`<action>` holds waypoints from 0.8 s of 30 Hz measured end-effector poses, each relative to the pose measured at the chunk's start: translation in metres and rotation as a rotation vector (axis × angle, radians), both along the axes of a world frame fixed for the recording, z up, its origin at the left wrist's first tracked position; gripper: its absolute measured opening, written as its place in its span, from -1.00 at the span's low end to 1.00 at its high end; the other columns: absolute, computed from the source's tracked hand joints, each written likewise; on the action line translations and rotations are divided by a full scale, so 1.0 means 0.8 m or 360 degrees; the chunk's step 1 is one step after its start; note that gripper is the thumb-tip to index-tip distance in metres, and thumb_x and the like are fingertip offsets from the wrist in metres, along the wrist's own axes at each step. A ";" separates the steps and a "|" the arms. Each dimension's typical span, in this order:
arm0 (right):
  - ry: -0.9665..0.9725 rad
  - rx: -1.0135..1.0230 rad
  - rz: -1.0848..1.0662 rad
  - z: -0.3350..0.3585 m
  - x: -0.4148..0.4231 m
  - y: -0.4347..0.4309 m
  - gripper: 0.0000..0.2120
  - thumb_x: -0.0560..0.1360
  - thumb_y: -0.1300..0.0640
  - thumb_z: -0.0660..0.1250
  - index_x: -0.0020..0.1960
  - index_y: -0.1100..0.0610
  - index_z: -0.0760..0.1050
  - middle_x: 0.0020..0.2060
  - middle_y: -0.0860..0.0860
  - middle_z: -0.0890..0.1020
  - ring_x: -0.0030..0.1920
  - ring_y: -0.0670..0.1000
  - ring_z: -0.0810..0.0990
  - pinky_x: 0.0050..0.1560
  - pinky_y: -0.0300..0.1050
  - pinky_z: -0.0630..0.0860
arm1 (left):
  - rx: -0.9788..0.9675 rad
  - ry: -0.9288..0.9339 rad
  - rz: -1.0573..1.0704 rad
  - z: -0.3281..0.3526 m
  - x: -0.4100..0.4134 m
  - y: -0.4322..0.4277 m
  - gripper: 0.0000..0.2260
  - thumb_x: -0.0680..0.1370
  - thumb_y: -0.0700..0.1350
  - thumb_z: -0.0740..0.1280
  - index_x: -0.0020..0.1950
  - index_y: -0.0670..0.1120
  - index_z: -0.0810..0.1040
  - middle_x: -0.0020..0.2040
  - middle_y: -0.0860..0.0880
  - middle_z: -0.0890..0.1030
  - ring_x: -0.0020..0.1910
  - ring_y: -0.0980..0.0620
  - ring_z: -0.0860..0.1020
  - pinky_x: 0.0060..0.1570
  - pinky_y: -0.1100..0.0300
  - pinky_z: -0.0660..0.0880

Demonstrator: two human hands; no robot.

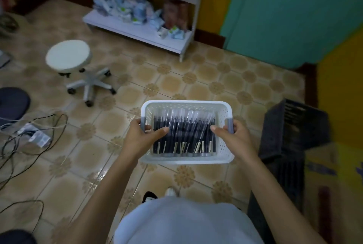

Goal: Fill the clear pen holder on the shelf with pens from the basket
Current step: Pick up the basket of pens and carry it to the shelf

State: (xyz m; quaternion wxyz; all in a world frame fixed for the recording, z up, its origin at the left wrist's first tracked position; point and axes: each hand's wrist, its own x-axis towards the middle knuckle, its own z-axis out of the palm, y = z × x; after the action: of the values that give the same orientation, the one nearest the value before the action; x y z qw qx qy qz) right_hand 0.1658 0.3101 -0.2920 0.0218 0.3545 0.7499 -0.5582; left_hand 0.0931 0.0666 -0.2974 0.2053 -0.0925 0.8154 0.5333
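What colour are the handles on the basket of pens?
Grey handles on a white basket, clearest in the head view.

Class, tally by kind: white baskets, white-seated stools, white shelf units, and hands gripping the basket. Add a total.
white basket: 1
white-seated stool: 1
white shelf unit: 1
hands gripping the basket: 2 (left hand, right hand)
Total: 5

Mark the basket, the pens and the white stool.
basket (186,160): head view, on the near rim.
pens (182,135): head view, on the dark barrels mid-pile.
white stool (68,55): head view, on the middle of the round seat.
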 end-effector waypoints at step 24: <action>-0.0041 -0.0025 0.0621 -0.032 -0.459 -0.279 -0.39 0.39 -0.07 0.47 0.32 0.13 0.35 0.15 0.02 0.50 0.09 0.04 0.52 0.04 -0.03 0.44 | 0.0012 -0.0097 0.0538 -0.005 -0.327 -0.294 -0.36 0.32 0.15 0.52 0.26 -0.10 0.40 0.10 -0.03 0.54 0.00 0.08 0.56 -0.17 0.27 0.43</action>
State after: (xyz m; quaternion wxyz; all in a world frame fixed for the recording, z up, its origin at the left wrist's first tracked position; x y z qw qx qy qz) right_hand -0.2011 0.0867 -0.3180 0.1420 0.2093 0.7996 -0.5447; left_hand -0.1684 -0.1688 -0.3010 0.1376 -0.2437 0.7795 0.5604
